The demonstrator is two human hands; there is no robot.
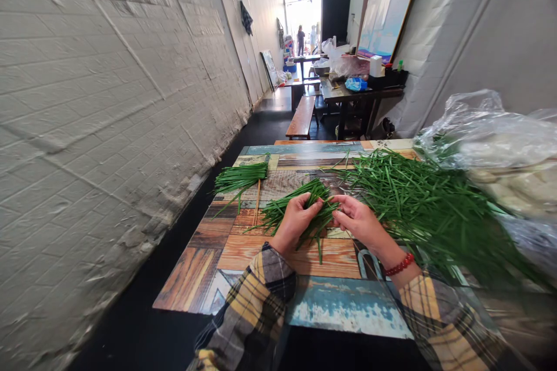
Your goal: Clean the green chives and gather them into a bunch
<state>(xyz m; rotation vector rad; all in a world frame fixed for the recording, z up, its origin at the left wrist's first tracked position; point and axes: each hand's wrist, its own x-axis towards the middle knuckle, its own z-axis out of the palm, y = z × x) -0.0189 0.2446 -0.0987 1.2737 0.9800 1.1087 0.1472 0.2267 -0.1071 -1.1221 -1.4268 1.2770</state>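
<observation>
A bunch of green garlic chives (285, 206) lies across the middle of the wood-patterned table (261, 255). My left hand (299, 217) is closed on the bunch, thumb and fingers pressing it near its right end. Close by on the right, my right hand (354, 220) pinches at that end of the bunch; a thin pale strand shows by its fingertips, too small to name. A trimmed bundle of chives (241, 177) sits at the table's far left, with thin wooden skewers (257, 208) reaching out from it toward me. A large loose heap of chives (418, 203) spreads to the right.
Clear plastic bags (491, 133) with pale contents stand at the table's right side. Along the left runs a white brick wall (87, 127). Beyond the table are a wooden bench (301, 116) and another cluttered table (348, 93). People (301, 40) stand near the bright doorway.
</observation>
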